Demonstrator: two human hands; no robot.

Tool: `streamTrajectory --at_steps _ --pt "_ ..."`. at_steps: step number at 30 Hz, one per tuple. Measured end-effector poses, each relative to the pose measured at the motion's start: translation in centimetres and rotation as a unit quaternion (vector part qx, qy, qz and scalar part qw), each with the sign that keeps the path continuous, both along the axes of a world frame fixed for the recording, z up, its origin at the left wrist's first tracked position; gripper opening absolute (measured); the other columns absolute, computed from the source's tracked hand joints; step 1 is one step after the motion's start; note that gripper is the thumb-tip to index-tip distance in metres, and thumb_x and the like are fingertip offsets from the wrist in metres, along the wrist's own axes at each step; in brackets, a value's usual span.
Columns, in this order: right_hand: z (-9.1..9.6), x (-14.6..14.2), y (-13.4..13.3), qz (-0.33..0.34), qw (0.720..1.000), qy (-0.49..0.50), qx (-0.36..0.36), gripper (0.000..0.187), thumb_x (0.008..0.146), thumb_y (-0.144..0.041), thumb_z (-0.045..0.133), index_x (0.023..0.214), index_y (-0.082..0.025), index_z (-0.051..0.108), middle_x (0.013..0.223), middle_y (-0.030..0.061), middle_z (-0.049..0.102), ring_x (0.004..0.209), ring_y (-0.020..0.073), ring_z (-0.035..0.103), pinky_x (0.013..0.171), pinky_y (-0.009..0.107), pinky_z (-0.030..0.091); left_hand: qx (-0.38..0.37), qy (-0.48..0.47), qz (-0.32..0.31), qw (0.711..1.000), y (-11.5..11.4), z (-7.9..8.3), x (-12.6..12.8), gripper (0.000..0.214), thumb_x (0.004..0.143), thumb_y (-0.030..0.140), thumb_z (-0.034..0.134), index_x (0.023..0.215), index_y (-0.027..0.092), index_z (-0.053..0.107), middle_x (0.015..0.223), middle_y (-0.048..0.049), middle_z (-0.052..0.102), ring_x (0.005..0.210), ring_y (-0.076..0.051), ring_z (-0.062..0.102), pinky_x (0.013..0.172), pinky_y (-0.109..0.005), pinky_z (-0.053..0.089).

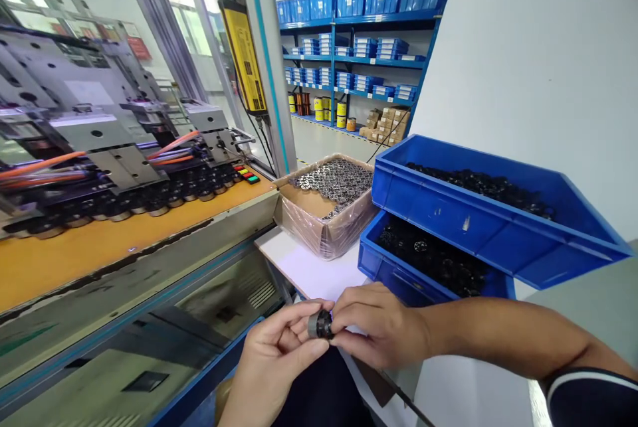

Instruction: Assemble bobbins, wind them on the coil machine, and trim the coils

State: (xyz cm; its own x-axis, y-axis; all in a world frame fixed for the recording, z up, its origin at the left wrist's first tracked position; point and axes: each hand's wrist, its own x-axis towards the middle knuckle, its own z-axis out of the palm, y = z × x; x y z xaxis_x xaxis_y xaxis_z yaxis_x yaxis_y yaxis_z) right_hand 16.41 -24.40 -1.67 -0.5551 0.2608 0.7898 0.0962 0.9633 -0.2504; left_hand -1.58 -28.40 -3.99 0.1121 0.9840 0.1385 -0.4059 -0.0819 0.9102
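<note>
My left hand (pixel 282 347) pinches a short grey metal ring (pixel 314 326) between thumb and fingers, just above my lap. A black plastic piece (pixel 325 325) with a toothed edge sits against the ring's right side, in line with it. From the right, my right hand (pixel 376 326) has its thumb and fingertips closed on the black piece. Its far end is hidden behind those fingertips. Both hands nearly meet around the small part, in front of the lower blue bin (pixel 371 266).
A plastic-lined carton (pixel 326 241) of silver metal cores stands on a white tabletop (pixel 294 261). Stacked at the right, an upper blue bin (pixel 423 198) and the lower one contain black parts. On the left, a machine (pixel 114 161) stands over an orange bench (pixel 124 248) with a row of round parts.
</note>
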Motion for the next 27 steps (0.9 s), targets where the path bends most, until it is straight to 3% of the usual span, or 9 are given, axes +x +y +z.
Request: streamTrajectory --at_steps 5,13,16,21,27 --pt "-0.2 -0.1 0.1 -0.004 1.000 -0.007 -0.008 0.005 0.094 -0.015 0.053 0.091 -0.016 0.057 0.077 0.0043 0.066 0.070 0.0098 0.062 0.067 0.018 0.053 0.008 0.045 0.029 0.999 -0.4 -0.2 0.3 0.033 0.064 0.010 0.086 0.091 0.029 0.082 0.086 -0.0011 0.082 0.076 -0.014 0.077 0.071 -0.012 0.058" --pt "0.2 0.1 0.3 0.003 1.000 0.002 0.009 0.002 0.092 -0.013 0.057 0.092 -0.013 0.059 0.079 0.0057 0.067 0.070 0.0105 0.062 0.066 0.019 0.053 -0.013 0.041 0.111 0.993 -1.5 -0.2 0.9 0.033 0.061 0.024 0.091 0.093 0.029 0.081 0.088 -0.0004 0.082 0.079 -0.014 0.077 0.076 -0.015 0.059" --pt "0.2 0.4 0.5 -0.008 1.000 0.011 0.015 0.013 0.093 -0.020 0.062 0.102 -0.011 0.060 0.084 0.0072 0.068 0.076 0.0117 0.063 0.068 0.020 0.055 -0.033 0.046 0.146 0.988 -1.9 0.1 1.1 0.033 0.056 0.031 0.093 0.087 0.026 0.081 0.083 -0.0001 0.081 0.075 -0.014 0.076 0.073 -0.015 0.059" --pt "0.2 0.6 0.5 -0.023 0.998 -0.010 0.056 0.016 0.095 -0.021 0.061 0.105 -0.009 0.062 0.089 0.0083 0.064 0.076 0.0117 0.061 0.063 0.021 0.053 -0.043 0.054 0.150 0.986 -2.2 0.3 1.2 0.035 0.053 0.034 0.094 0.084 0.026 0.082 0.087 -0.0005 0.081 0.078 -0.015 0.076 0.075 -0.016 0.059" --pt "0.4 0.8 0.6 -0.012 0.992 -0.021 0.123 0.014 0.092 -0.013 0.060 0.104 -0.007 0.064 0.090 0.0086 0.064 0.078 0.0132 0.061 0.067 0.024 0.056 -0.078 0.022 0.102 0.991 -1.9 0.4 1.2 0.039 0.049 0.035 0.096 0.083 0.025 0.082 0.082 -0.0042 0.082 0.078 -0.020 0.078 0.077 -0.021 0.061"
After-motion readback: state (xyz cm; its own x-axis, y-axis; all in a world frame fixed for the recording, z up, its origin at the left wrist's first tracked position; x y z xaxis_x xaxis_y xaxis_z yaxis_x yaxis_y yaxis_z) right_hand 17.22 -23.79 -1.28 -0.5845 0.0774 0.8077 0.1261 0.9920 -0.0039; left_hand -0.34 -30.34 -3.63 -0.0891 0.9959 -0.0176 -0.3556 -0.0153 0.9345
